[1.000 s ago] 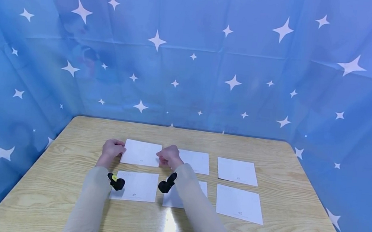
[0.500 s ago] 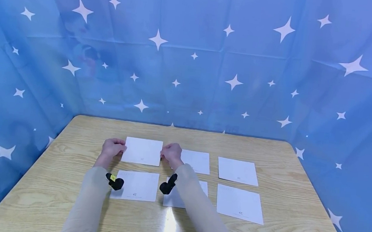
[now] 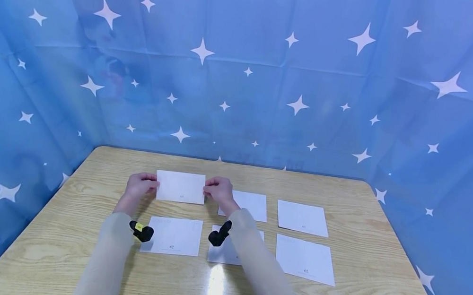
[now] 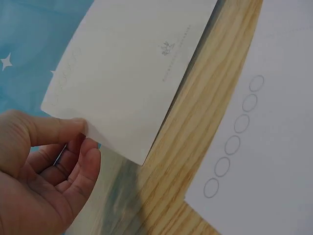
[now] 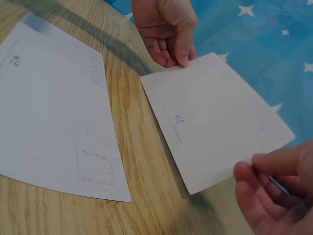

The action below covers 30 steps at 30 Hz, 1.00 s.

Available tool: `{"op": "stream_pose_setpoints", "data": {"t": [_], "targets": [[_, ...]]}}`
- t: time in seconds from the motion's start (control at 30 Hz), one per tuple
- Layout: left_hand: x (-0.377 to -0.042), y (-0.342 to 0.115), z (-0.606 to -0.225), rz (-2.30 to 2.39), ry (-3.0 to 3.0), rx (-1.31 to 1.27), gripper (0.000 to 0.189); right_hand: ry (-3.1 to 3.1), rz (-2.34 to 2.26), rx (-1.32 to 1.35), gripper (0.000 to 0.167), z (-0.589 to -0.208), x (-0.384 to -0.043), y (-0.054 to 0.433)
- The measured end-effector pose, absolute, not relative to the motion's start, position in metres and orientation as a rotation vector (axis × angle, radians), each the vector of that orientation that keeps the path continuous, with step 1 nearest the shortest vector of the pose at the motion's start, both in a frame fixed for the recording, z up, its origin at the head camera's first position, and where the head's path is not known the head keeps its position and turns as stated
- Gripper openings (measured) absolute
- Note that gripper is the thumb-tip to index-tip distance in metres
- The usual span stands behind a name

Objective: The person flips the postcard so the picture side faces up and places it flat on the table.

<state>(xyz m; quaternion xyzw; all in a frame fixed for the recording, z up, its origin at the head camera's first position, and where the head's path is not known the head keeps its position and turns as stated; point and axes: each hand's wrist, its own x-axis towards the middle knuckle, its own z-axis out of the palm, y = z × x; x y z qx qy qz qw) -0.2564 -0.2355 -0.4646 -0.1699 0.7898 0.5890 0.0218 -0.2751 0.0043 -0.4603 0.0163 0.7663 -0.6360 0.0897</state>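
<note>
A white postcard (image 3: 180,187) at the back left of the table is held up at a tilt between both hands. My left hand (image 3: 139,185) pinches its left end, thumb (image 4: 63,129) on the near face with the other fingers curled behind. At the opposite end my right hand (image 3: 220,192) pinches the right edge between thumb and finger. The face toward me carries a small printed emblem and a faint row of circles. Another postcard (image 4: 264,127), with clear printed circles and a stamp box, lies flat just in front of the held one.
Several more white postcards lie in two rows: one (image 3: 252,206) partly behind my right hand, one (image 3: 226,253) under the right forearm, and two at the right, a back one (image 3: 302,217) and a front one (image 3: 304,258). A blue star-patterned curtain (image 3: 242,86) hangs behind the wooden table (image 3: 380,256).
The left back postcard has been raised and tipped up, shifting slightly toward the back. Both hands have moved with it, the right one now pinching the edge. The other postcards stay put.
</note>
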Motion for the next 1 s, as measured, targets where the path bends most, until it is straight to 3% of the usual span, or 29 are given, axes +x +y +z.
{"op": "stream_pose_setpoints", "data": {"t": [0.6, 1.0], "targets": [[-0.249, -0.252, -0.473, 1.981, 2.397, -0.277, 0.019, 2.369, -1.79, -0.131, 0.013, -0.457, -0.273, 0.016], [-0.246, -0.256, -0.475, 1.948, 2.398, -0.213, 0.031, 2.444, -1.768, -0.247, 0.009, -0.46, -0.272, 0.019]]}}
